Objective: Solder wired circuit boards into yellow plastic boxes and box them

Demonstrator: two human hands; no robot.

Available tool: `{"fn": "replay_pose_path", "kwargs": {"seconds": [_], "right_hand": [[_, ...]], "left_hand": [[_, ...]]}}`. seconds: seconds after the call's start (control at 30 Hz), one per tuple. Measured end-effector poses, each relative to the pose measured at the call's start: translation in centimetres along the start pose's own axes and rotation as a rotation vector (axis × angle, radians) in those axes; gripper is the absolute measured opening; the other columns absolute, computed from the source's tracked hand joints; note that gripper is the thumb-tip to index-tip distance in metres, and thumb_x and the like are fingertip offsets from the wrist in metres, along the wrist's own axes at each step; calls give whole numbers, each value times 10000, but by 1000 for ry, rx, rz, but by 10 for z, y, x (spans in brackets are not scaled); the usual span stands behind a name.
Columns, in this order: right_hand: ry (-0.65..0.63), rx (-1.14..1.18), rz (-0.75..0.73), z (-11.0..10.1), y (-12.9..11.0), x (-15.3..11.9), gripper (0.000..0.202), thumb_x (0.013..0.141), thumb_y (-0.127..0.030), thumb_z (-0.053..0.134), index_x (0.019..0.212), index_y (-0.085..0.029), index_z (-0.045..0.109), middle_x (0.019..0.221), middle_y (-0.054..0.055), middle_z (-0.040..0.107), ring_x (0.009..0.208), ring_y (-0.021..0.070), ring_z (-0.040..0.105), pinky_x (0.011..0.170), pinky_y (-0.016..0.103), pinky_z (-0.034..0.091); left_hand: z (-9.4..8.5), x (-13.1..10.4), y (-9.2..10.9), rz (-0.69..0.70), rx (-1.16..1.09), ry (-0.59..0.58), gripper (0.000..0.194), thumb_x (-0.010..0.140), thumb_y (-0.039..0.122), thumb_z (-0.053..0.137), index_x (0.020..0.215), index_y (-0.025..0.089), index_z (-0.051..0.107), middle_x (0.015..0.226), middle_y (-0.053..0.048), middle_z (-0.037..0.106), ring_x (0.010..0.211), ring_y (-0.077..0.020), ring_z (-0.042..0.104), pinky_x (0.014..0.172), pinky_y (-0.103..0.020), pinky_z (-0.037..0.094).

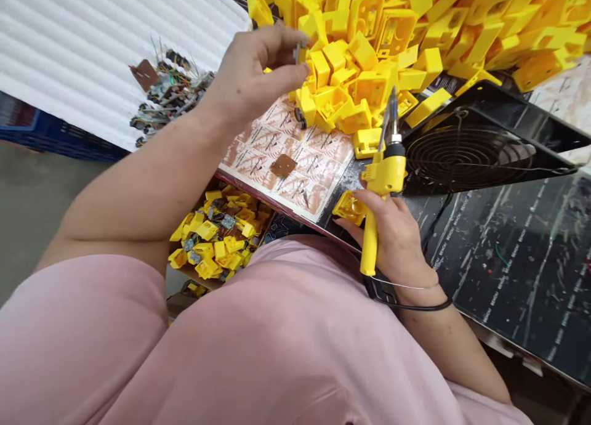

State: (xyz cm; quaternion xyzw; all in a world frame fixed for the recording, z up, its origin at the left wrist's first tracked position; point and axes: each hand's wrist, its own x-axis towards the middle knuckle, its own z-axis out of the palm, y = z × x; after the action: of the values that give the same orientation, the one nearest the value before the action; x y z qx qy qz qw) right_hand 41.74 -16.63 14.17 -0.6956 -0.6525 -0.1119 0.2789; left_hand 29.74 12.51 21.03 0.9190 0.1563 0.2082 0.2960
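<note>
My right hand [398, 237] is wrapped round a yellow soldering gun [385, 174], its metal tip pointing away from me. At the fingers of that hand sits an open yellow plastic housing [349, 208]; I cannot tell whether it is gripped too. My left hand [258, 71] is raised at the near left edge of a heap of yellow housings [364, 49]. Its thumb and fingers pinch a small grey metallic part [300, 52], mostly hidden by the fingers. A small brown circuit board [283, 165] lies on the patterned sheet below.
Right of the soldering gun leans a black fan-like frame with a wire spiral guard [462, 151]. A pile of wired components [173, 92] lies on white ribbed foam [92, 37] at left. Below the table edge, a box holds yellow housings with grey parts [221, 231]. The black tabletop [521, 259] extends right.
</note>
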Motion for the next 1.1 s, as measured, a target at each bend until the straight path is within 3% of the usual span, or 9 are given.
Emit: {"fn": "replay_pose_path", "kwargs": {"seconds": [0.1, 0.2, 0.3, 0.37, 0.5, 0.63, 0.83, 0.93, 1.1], "right_hand": [[-33, -4, 0, 0, 1, 0, 394, 1018, -391, 675, 1366, -253, 552, 1013, 33, 761, 866, 221, 741, 1077, 478, 547], [-31, 32, -1, -2, 1, -2, 386, 1002, -320, 696, 1351, -238, 552, 996, 21, 754, 843, 204, 734, 1077, 457, 552], [-29, 32, 0, -4, 1, -4, 381, 987, -262, 706, 1340, -238, 563, 941, 2, 739, 831, 200, 729, 1014, 423, 575], [-18, 24, 10, -3, 1, -5, 405, 979, -281, 725, 1350, -240, 568, 942, 6, 742, 845, 209, 732, 1001, 417, 573], [17, -18, 3, -1, 2, -5, 418, 975, -344, 741, 1343, -245, 571, 938, 6, 750, 827, 211, 733, 1002, 403, 568], [31, -75, 35, 1, 1, -7, 468, 966, -425, 753, 1356, -252, 563, 957, 17, 750, 843, 221, 740, 1000, 405, 564], [-27, 16, 58, -4, 2, -12, 479, 993, -436, 709, 1407, -273, 531, 1056, 26, 761, 942, 241, 750, 1062, 453, 546], [-49, -9, 79, -7, 2, -14, 508, 990, -487, 706, 1412, -277, 518, 1073, 39, 757, 999, 269, 752, 1091, 492, 536], [-32, 16, 21, 0, -4, -4, 372, 1031, -285, 657, 1380, -242, 536, 1015, 22, 758, 908, 203, 755, 1012, 406, 596]], "left_hand": [[11, -23, 7, 64, -297, -17, 591, 884, 347, 634, 1438, 143, 599, 1281, -115, 744, 1080, -201, 706, 891, -366, 581], [25, -63, 1, 305, -43, -255, 398, 951, 268, 547, 1316, 238, 703, 1249, -57, 799, 991, -182, 747, 823, -358, 589], [30, -92, -8, 471, 172, -435, 444, 954, 177, 453, 1276, 277, 742, 1287, -30, 800, 1221, -222, 728, 1059, -422, 532], [27, -98, -6, 502, 231, -448, 459, 924, 184, 476, 1279, 289, 747, 1322, -25, 787, 1303, -248, 692, 1179, -468, 440], [29, -87, 20, 236, 385, -313, 362, 980, 341, 463, 1108, 238, 786, 1108, -63, 826, 1079, -274, 734, 1003, -451, 501], [53, -70, 47, 33, 571, -301, 382, 973, 448, 486, 1045, 192, 760, 1059, -132, 774, 1106, -342, 659, 960, -512, 465], [82, -71, 43, 8, 565, -325, 351, 1032, 271, 380, 973, 196, 718, 1113, -127, 755, 1114, -313, 635, 993, -515, 435], [82, -80, 32, 70, 405, -203, 295, 1028, 283, 441, 954, 228, 722, 1149, -86, 776, 1141, -299, 643, 1054, -529, 431], [75, -90, 26, 71, 154, -174, 274, 1010, 313, 478, 932, 229, 728, 956, -38, 794, 966, -239, 690, 1179, -554, 396]]}}
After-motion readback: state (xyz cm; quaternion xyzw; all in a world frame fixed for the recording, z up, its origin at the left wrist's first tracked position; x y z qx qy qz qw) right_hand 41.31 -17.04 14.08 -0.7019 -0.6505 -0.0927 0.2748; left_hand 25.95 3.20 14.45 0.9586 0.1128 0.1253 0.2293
